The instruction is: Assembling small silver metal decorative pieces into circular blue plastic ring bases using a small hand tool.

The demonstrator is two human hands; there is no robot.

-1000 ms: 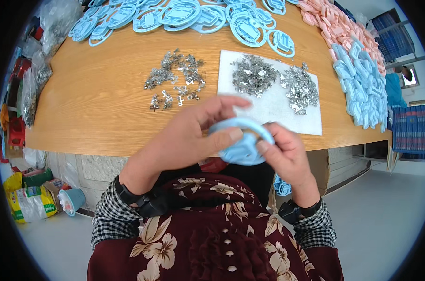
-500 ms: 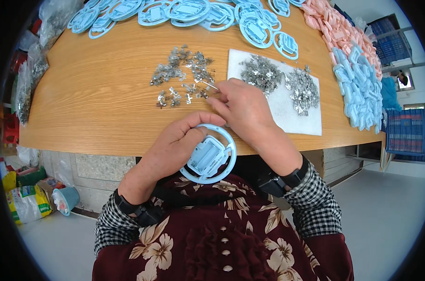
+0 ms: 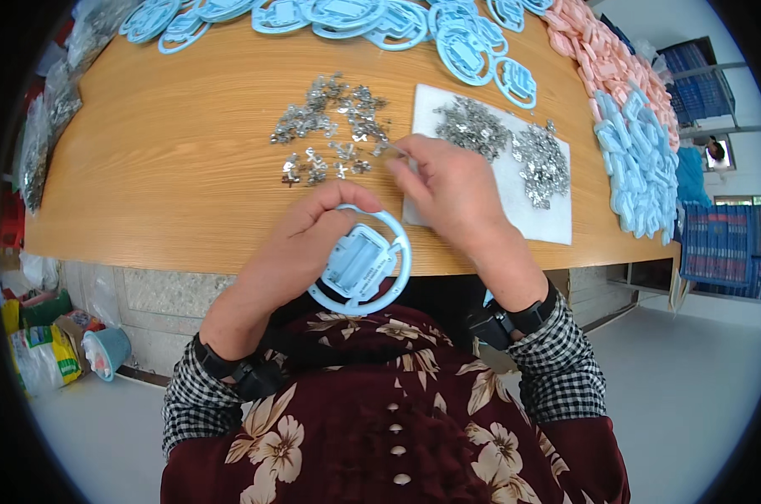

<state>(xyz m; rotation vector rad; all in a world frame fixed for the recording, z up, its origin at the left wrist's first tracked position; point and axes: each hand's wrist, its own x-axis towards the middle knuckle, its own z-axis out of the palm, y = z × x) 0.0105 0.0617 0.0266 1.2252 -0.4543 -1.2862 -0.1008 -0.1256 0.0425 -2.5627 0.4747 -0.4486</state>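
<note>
Held at the table's near edge, a light blue plastic steering-wheel-shaped part (image 3: 365,267) shows a boxy recess in its middle. My left hand (image 3: 292,244) is closed around its upper left rim, thumb on top. A thin metal rod-like tool (image 3: 394,149) pokes out of my right hand (image 3: 456,185), whose fingers pinch it; most of it is hidden by the hand. Its tip is beside small silver metal clips (image 3: 365,118) scattered on the wood. The right hand overlaps the left edge of a white pad (image 3: 515,220).
Two heaps of silver clips (image 3: 541,164) lie on the white pad. Several blue wheel-shaped parts (image 3: 464,55) line the table's far side. Pink plastic parts (image 3: 607,55) and more blue parts (image 3: 640,168) are piled at the right. Clear bags (image 3: 57,113) stand along the left edge.
My right hand has drawn slightly up and right with the tool, off the clips. My left hand and the blue part have shifted a little left and up, apart from the right hand.
</note>
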